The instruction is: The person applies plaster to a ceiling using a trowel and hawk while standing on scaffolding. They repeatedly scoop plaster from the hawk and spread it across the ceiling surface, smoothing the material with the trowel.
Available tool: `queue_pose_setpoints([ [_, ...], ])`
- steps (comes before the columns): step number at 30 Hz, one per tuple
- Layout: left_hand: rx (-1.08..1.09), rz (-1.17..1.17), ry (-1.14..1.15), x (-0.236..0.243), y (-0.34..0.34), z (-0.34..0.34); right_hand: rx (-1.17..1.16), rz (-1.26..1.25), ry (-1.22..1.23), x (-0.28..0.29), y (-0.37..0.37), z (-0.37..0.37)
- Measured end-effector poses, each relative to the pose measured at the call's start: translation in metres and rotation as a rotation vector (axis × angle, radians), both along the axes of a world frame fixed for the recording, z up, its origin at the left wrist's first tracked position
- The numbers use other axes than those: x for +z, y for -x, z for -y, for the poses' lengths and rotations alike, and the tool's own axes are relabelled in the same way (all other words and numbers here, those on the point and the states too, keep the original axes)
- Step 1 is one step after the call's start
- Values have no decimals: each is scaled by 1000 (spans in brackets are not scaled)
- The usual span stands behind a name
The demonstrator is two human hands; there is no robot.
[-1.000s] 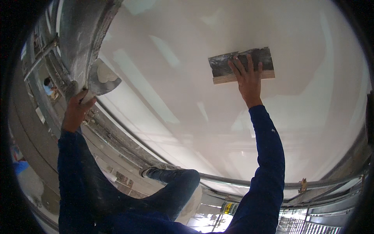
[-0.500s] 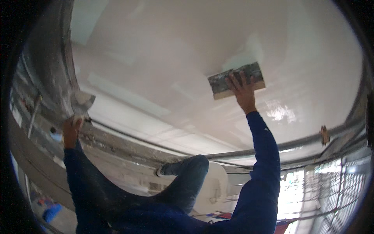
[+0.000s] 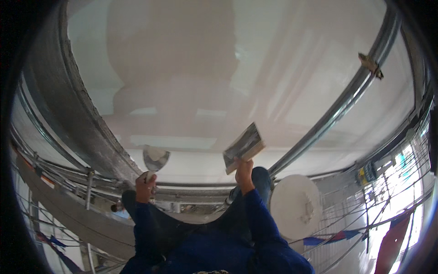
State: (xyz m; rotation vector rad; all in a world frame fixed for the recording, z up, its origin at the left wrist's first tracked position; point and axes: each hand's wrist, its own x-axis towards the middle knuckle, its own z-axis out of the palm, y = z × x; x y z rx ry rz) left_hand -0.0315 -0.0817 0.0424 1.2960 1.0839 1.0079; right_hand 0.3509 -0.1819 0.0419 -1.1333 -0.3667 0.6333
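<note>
Pulled down from higher on the pale wall (image 3: 178,68), a broad dark blade (image 3: 242,148) now sits near the right knee (image 3: 261,180), its wooden edge gripped in a worker's right hand (image 3: 245,172). The left hand (image 3: 145,186), closed around a putty knife (image 3: 159,161), works near the grey beam's (image 3: 50,86) rough edge. Open wall separates both tools; a metal pipe (image 3: 326,112) borders the right.

Left fisheye of head-worn pair; looks down from above torso (image 3: 205,249), facing pale surface (image 3: 173,64) ahead; torso nearest, filling lower edge; left hand (image 3: 145,188) and right hand (image 3: 245,174) farther out, below centre; metal pipe (image 3: 335,107) bows toward rim.
</note>
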Motion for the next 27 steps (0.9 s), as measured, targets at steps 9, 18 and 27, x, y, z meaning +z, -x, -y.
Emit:
queue_pose_setpoints([
  [9,115,-149,-115,-4,60,53,-347,368,51,68,-111,-75],
  [18,432,87,-65,-57,80,30,-865,734,63,154,-227,-158],
  [27,527,5,-20,-45,61,34,-933,691,115,177,-248,-201],
])
